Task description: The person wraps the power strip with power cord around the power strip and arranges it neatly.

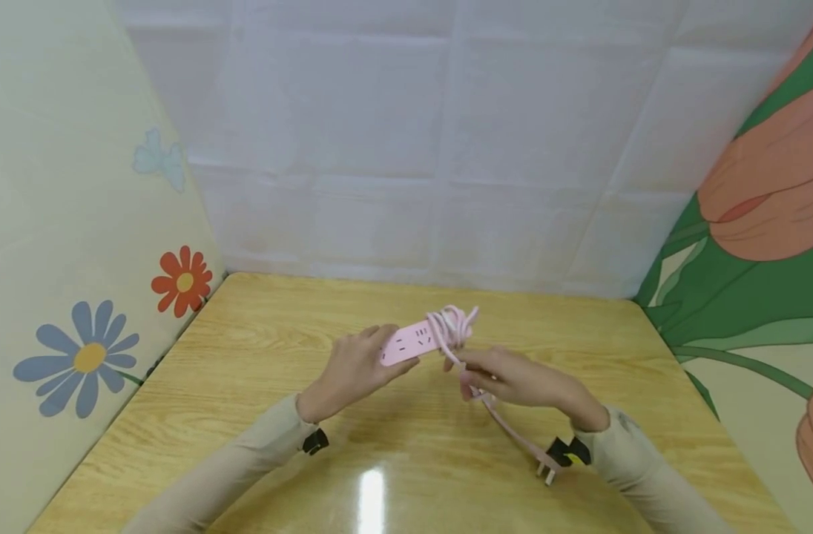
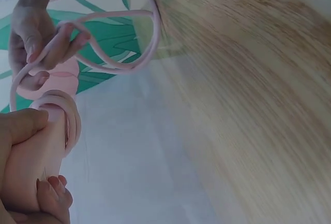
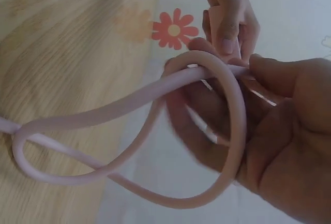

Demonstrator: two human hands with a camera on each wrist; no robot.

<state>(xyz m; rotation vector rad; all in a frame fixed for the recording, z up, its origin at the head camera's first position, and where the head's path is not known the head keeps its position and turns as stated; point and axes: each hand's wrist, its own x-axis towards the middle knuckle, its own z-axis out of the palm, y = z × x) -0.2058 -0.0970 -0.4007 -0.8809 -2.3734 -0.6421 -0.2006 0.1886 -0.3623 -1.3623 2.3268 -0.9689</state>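
Counter (image 1: 280, 311) under everything. Left hand (image 1: 360, 365) grips the plain end of the power strip (image 1: 409, 343); right hand (image 1: 513, 377) pinches the cord (image 1: 450, 357). Strip held over mid-counter. Wrapping looks partway: several turns on. Long axis slants, wrapped end toward right edge, slightly back. Left unwrapped: loose cord down to plug (image 1: 546, 460), front-right.

White glare (image 1: 372, 500) streaks the near side of a softly lit table (image 1: 280, 319) while both wrist views look dimmer.
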